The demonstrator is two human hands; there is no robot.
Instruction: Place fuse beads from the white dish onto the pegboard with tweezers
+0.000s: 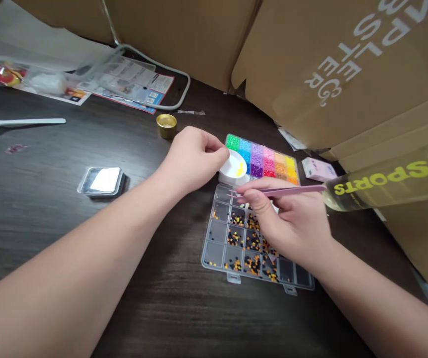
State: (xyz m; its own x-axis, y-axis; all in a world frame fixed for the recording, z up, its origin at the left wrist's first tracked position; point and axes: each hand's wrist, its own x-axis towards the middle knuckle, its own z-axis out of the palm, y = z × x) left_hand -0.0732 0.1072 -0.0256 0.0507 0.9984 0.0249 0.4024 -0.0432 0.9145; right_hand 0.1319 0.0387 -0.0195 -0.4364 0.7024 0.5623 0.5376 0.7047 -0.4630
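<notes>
My left hand (pixel 195 156) is closed on the edge of a small round white dish (pixel 228 169) with some yellow beads (pixel 240 170) in it. In my right hand (pixel 292 219) is a pair of pink tweezers (pixel 288 190), tips pointing left, just below the dish. Behind the dish lies a bead box (pixel 269 158) with compartments sorted by colour. Its clear lid (pixel 219 251), also divided, lies open toward me with black, orange and yellow beads scattered in several sections. My right hand hides part of the lid.
A gold cup (pixel 166 126) stands left of the box, with a square clear case (pixel 101 181) nearer. A white spoon (pixel 27 122) and packets (pixel 49 82) lie far left. At right are a small pink-white box (pixel 318 169), a SPORTS bottle (pixel 385 184) and cardboard (pixel 348 64).
</notes>
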